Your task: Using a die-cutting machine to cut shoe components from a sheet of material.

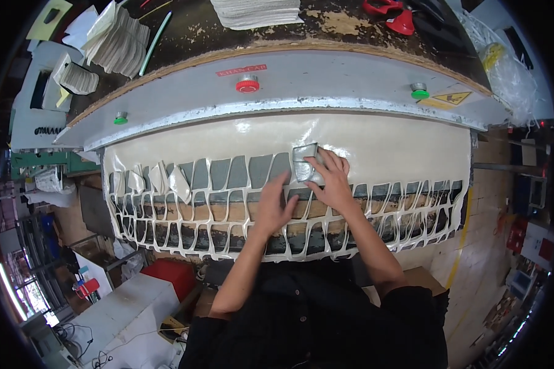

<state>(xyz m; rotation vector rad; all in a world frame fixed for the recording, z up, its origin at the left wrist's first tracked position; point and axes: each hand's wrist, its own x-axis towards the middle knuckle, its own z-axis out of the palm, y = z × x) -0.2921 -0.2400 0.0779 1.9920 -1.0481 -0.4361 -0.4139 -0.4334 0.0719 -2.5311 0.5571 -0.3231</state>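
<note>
My right hand [333, 184] grips a small metal cutting die [305, 163], a hollow four-sided frame. The die rests on a glossy cream sheet [400, 144], just beyond the row of cut holes. To its left my left hand [273, 208] hovers over the cut part of the sheet, thumb and fingers apart, holding nothing; its fingers are slightly blurred. Holes of much the same outline fill the near half of the sheet, leaving a thin cream web [228, 212]. Several cut cream pieces [159, 178] lie tilted at the left end of the far row.
Beyond the sheet runs a grey machine beam [184, 89] with a red stop button [247, 84] and green buttons [420, 92] toward its ends. On top sit stacked cut pieces [258, 11], a light green pen [156, 43] and red-handled scissors [400, 21]. Clear plastic wrapping [511, 80] hangs at right.
</note>
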